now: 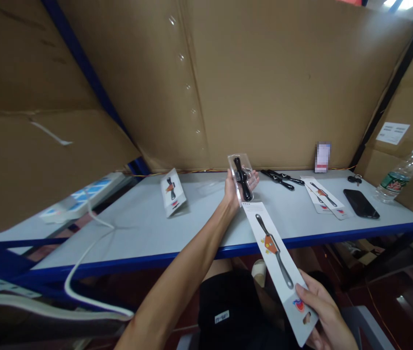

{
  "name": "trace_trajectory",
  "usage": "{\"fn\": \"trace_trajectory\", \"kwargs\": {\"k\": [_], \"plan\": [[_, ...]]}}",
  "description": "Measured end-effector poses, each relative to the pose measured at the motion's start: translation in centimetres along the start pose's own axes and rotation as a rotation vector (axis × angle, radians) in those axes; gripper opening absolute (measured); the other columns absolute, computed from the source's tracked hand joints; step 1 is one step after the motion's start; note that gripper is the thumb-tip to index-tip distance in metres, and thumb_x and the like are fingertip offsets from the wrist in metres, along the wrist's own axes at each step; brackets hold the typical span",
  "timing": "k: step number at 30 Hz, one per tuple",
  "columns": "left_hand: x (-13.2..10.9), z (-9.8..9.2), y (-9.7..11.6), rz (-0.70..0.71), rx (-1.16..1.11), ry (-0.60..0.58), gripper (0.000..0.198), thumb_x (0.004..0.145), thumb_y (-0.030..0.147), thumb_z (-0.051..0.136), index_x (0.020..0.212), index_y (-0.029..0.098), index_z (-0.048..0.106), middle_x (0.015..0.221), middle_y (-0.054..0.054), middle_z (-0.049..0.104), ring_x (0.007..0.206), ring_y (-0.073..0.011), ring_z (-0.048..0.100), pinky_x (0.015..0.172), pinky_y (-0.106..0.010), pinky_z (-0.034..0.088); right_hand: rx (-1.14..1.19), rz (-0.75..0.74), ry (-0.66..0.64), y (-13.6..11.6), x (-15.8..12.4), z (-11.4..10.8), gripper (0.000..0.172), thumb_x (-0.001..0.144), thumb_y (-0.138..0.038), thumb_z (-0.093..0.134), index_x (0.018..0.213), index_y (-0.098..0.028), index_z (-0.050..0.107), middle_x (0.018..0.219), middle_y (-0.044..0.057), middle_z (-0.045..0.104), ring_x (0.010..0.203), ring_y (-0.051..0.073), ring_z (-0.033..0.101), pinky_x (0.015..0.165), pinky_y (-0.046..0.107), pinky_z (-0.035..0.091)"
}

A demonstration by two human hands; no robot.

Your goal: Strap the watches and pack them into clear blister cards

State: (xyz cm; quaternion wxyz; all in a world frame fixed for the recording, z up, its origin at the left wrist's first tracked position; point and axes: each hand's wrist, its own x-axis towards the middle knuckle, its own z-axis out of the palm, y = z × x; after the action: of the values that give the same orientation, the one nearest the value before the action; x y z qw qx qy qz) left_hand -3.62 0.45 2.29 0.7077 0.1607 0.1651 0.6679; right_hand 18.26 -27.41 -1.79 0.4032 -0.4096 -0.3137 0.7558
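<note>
My left hand (232, 188) is closed on a clear plastic blister shell (250, 176) above the table. Inside the shell lies a black spokeshave (243, 183) with two handles. Down at the lower right, my right hand (321, 306) pinches the near end of a long white backing card (270, 250), by its hang hole. Printed on this card is a spokeshave with an orange shape at its middle. The card's far end meets the lower end of the shell; whether it has slid in, I cannot tell.
Several bare black spokeshaves (279, 180) lie behind my left hand. Printed cards (325, 197), a black phone (361, 203), keys (354, 180) and a bottle (396, 180) are at right. A packaged card (173, 192) stands left. Cardboard (257, 87) walls the back; a white cable (78, 265) hangs left.
</note>
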Motion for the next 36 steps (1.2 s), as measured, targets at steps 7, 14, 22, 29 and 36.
{"fn": "trace_trajectory", "kwargs": {"k": [7, 14, 22, 29, 36], "plan": [[-0.3, 0.3, -0.1, -0.005, 0.033, -0.003, 0.062, 0.103, 0.062, 0.031, 0.129, 0.017, 0.064, 0.108, -0.017, 0.075, 0.11, -0.0309, 0.072, 0.099, -0.052, 0.057, 0.085, 0.003, 0.088, -0.8, -0.5, -0.1, 0.075, 0.063, -0.066, 0.088, 0.113, -0.013, 0.066, 0.042, -0.011, 0.041, 0.029, 0.0, 0.021, 0.029, 0.011, 0.018], [0.0, 0.1, -0.1, -0.041, 0.023, 0.01, 0.061, 0.102, 0.063, 0.031, 0.126, 0.019, 0.065, 0.108, -0.017, 0.075, 0.109, -0.0323, 0.072, 0.098, -0.054, 0.056, -0.215, -0.067, 0.097, 0.0, -0.3, -0.8, 0.071, 0.075, -0.073, 0.076, 0.114, -0.015, 0.061, 0.055, -0.006, 0.055, 0.031, 0.001, 0.032, 0.029, 0.011, 0.023], [0.1, 0.1, -0.2, -0.084, -0.015, 0.025, 0.061, 0.101, 0.063, 0.031, 0.121, 0.018, 0.065, 0.108, -0.019, 0.074, 0.108, -0.0338, 0.073, 0.096, -0.056, 0.057, -0.35, -0.092, 0.148, 0.5, 0.0, -0.7, 0.076, 0.073, -0.08, 0.07, 0.114, -0.017, 0.059, 0.055, -0.006, 0.054, 0.031, 0.004, 0.036, 0.028, 0.013, 0.023], [0.0, 0.2, -0.2, -0.072, -0.019, 0.025, 0.057, 0.101, 0.062, 0.031, 0.113, 0.018, 0.066, 0.106, -0.019, 0.074, 0.109, -0.0335, 0.072, 0.095, -0.056, 0.057, -0.282, -0.119, 0.208, 1.5, 0.5, 0.5, 0.076, 0.071, -0.077, 0.074, 0.116, -0.017, 0.061, 0.054, -0.006, 0.054, 0.032, 0.005, 0.037, 0.029, 0.014, 0.023], [0.3, -0.4, -0.5, -0.071, 0.021, 0.02, 0.057, 0.101, 0.063, 0.034, 0.11, 0.018, 0.067, 0.102, -0.018, 0.075, 0.106, -0.033, 0.073, 0.098, -0.056, 0.056, -0.236, -0.231, 0.159, 2.0, 2.6, 2.5, 0.066, 0.073, -0.076, 0.074, 0.104, -0.018, 0.061, 0.061, -0.005, 0.054, 0.038, 0.004, 0.038, 0.032, 0.013, 0.026]]}}
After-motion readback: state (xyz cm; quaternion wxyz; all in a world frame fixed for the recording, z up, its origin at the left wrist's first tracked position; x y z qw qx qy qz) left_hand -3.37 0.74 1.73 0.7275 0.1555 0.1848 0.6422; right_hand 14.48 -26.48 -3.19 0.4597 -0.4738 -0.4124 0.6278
